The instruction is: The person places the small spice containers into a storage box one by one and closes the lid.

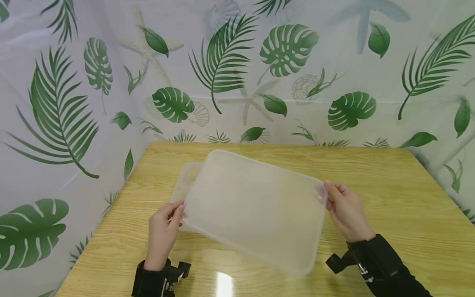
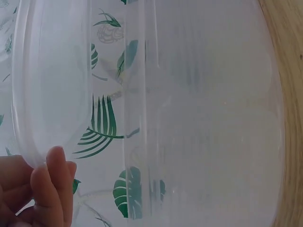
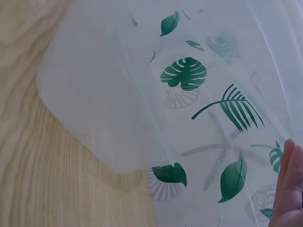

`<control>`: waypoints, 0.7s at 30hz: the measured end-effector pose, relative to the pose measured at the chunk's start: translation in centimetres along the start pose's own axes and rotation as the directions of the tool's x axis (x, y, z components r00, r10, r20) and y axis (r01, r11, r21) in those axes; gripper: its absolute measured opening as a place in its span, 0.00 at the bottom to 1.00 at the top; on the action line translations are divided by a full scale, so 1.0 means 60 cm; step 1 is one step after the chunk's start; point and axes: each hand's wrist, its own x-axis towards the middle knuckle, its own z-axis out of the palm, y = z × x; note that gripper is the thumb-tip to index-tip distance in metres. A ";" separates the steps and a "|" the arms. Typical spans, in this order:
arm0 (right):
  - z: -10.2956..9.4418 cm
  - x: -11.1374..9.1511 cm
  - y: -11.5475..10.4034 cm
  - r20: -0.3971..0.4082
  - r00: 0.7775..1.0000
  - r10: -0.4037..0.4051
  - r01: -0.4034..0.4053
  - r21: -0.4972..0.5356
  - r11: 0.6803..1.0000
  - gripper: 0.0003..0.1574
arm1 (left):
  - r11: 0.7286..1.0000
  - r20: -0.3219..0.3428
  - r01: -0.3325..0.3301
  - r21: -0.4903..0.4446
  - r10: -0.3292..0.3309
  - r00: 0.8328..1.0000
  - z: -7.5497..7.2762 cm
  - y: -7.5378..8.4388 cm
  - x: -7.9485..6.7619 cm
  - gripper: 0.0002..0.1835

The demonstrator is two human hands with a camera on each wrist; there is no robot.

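Note:
Both hands hold a translucent white rectangular lid point(image 1: 256, 210) above the table, tilted with its left end higher in the head view. My left hand point(image 1: 163, 231) pinches its left edge between thumb and fingers. At the right edge, near the upper corner, my right hand point(image 1: 349, 212) grips it, some fingertips showing faintly through the plastic. Partly hidden behind the lid, a translucent plastic container point(image 1: 184, 177) stands on the table. The left wrist view shows the lid point(image 2: 59, 80) beside the larger container point(image 2: 218, 113).
The wooden table point(image 1: 393, 198) reaches back to a white curtain point(image 1: 237, 119) printed with green leaves, starfish and shells. The curtain also runs along the left and right sides. Each wrist wears a black camera band point(image 1: 382, 260).

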 end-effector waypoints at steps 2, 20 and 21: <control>0.014 0.021 0.006 -0.067 0.997 -0.029 0.022 -0.100 0.995 0.13 | 1.000 -0.026 0.010 0.021 -0.010 1.000 0.001 -0.004 0.001 0.10; 0.077 0.161 0.053 0.194 0.978 0.078 0.114 -0.808 0.578 0.28 | 0.965 -0.214 0.091 0.247 -0.037 0.976 -0.013 -0.060 0.005 0.10; 0.078 0.164 0.056 0.193 0.978 0.076 0.117 -0.816 0.566 0.27 | 0.963 -0.209 0.093 0.252 -0.039 0.977 -0.012 -0.062 0.005 0.10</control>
